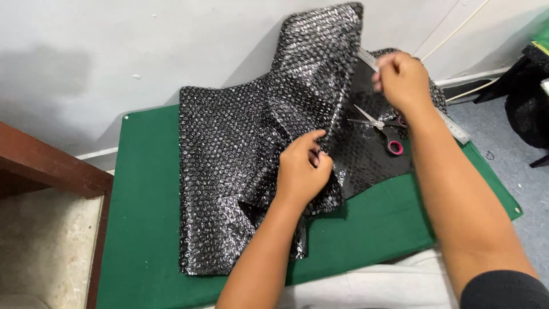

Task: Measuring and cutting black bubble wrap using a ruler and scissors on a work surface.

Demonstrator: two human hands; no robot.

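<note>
A large sheet of black bubble wrap (234, 154) lies on a green table (146, 229), with its far part lifted and folded up against the wall. My left hand (303, 171) pinches the folded edge of the wrap near the middle. My right hand (403, 80) is raised at the far right and grips the upper end of the same fold, close to a metal ruler (454, 129). Scissors (380, 127) with pink and black handles rest on the wrap below my right hand.
A white wall (143, 51) runs right behind the table. A brown wooden piece of furniture (51, 169) stands to the left. Dark objects (523, 97) sit on the grey floor at the right. White fabric (372, 286) lies at the table's near edge.
</note>
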